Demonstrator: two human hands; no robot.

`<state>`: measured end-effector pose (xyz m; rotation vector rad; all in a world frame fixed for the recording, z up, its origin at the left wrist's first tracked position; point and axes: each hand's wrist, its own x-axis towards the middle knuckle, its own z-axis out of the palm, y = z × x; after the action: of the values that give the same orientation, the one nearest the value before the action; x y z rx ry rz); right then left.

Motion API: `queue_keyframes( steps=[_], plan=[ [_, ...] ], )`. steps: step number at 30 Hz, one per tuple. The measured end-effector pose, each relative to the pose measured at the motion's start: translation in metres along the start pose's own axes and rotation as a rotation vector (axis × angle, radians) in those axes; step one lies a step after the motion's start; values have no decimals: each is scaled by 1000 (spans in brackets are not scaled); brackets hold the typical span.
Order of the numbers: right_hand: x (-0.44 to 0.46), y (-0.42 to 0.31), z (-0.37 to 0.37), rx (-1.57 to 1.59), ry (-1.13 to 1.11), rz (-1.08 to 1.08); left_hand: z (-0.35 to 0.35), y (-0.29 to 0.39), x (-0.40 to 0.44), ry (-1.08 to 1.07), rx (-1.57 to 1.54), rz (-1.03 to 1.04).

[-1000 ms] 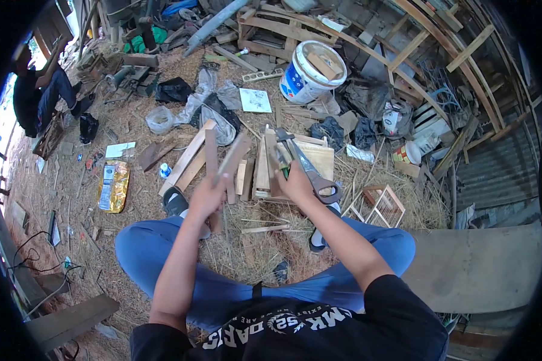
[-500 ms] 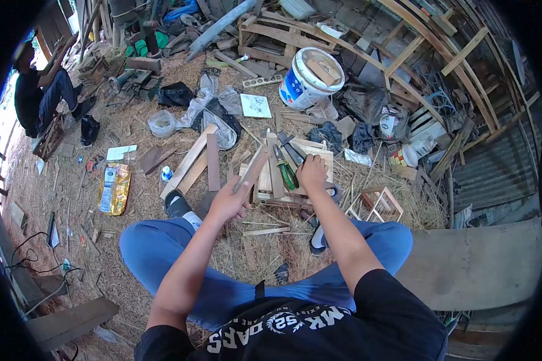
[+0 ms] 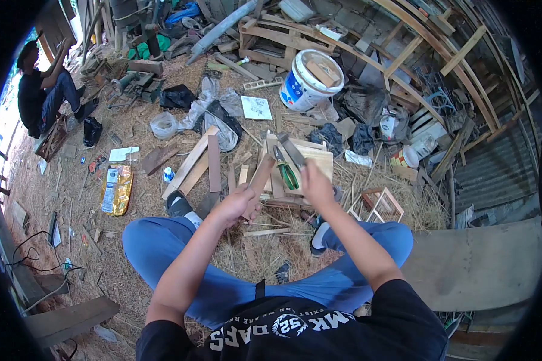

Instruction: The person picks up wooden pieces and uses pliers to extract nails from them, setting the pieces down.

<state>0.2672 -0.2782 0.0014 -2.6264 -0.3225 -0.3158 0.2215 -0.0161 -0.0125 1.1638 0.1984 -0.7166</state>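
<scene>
My left hand (image 3: 237, 204) is closed around a flat wooden strip (image 3: 259, 179), which points up and away from me. My right hand (image 3: 317, 185) is closed at the near end of a flat, dark grey blade-like tool (image 3: 291, 150); its exact kind is unclear. Green-handled pliers (image 3: 288, 174) lie between the two hands on a low wooden work block (image 3: 321, 161). More wood pieces lie on the block beside the pliers.
Boards (image 3: 193, 159) lie left of the block. Behind it stands a white-and-blue bucket (image 3: 301, 90) with wood on top. A small wooden frame (image 3: 384, 204) sits at right, a gold packet (image 3: 117, 189) at left. Another person (image 3: 39, 90) sits at far left.
My right hand has drawn slightly toward me and right, with the dark tool in it. My left hand has lowered a little, and the strip has shifted with it.
</scene>
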Motion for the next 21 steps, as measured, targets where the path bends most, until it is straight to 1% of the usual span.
queue_keyframes(
  steps=[1,3,4,5,6,8,10,11,12,13,14,16,17,18,19,20,21],
  plan=[
    [-14,-2,1,-3,-4,12,4,1,-3,-11,-20,-21],
    [-40,-6,5,-14,-115,-250,7,-3,-6,6,-13,-48],
    [-51,-8,11,-16,-117,-238,11,-1,-8,26,-5,-59],
    [-62,-8,20,5,-135,-150,16,0,-12,80,33,-75],
    [-70,-8,29,28,-154,-64,16,-3,-10,76,32,-84],
    [-80,-6,45,84,-132,-83,8,-9,-5,69,120,-151],
    [-83,-12,49,98,-286,129,1,-10,0,91,156,-161],
    [-85,-15,51,135,-298,192,-4,-8,2,71,191,-103],
    [-86,-16,53,141,-303,187,-4,-2,-2,51,226,-43],
    [-87,-16,56,214,-285,237,1,3,-8,178,159,6],
    [-90,-17,58,286,-267,290,0,6,-12,186,158,2],
    [-91,-19,61,343,-257,335,-4,8,-17,472,532,508],
    [-91,-18,65,367,-192,316,-7,6,-9,471,534,500],
    [-90,-17,68,388,-126,296,-12,2,5,577,563,531],
    [-87,-23,61,436,-155,310,-13,4,11,684,592,563],
    [-87,-25,62,437,-158,312,-12,4,16,684,591,559],
    [-87,-29,64,402,-143,334,-4,7,20,688,627,626]
  ],
)
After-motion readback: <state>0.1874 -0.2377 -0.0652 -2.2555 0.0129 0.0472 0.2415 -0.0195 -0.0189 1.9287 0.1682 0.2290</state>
